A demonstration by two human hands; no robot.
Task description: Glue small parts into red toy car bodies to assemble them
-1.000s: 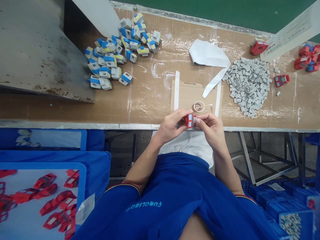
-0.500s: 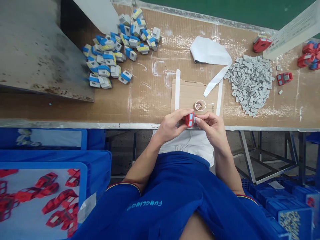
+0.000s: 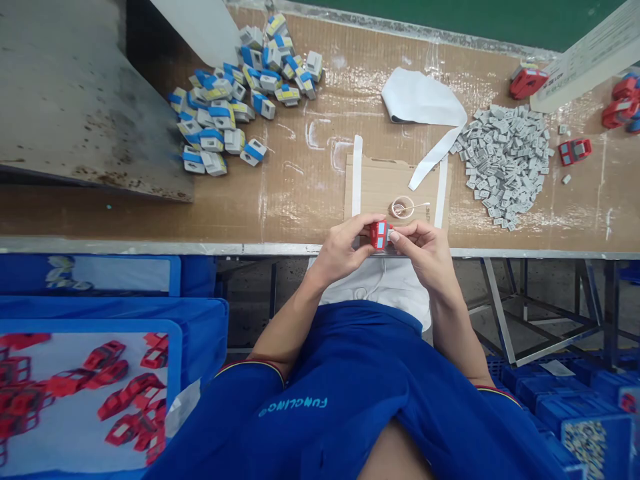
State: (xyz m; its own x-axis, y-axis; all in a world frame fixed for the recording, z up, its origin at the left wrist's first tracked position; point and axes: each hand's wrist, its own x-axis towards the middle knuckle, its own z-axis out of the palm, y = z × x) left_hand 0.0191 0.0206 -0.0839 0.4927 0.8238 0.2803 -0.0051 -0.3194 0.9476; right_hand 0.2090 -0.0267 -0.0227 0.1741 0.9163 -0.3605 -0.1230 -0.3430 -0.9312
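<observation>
pinching the red part (image 3: 379,235) just at the near edge of the cardboard pad (image 3: 380,187), left hand (image 3: 345,248) clamps its side while right hand (image 3: 425,250) fingertips grip a grey piece (image 3: 391,235) against it, mid-fitting; seating it probably needs a square, firm push.

The red block (image 3: 379,235) is small, with pale blue panels on its top face, pinched between left hand (image 3: 345,250) and right hand (image 3: 425,252) above the near edge of the table (image 3: 300,200).
</observation>
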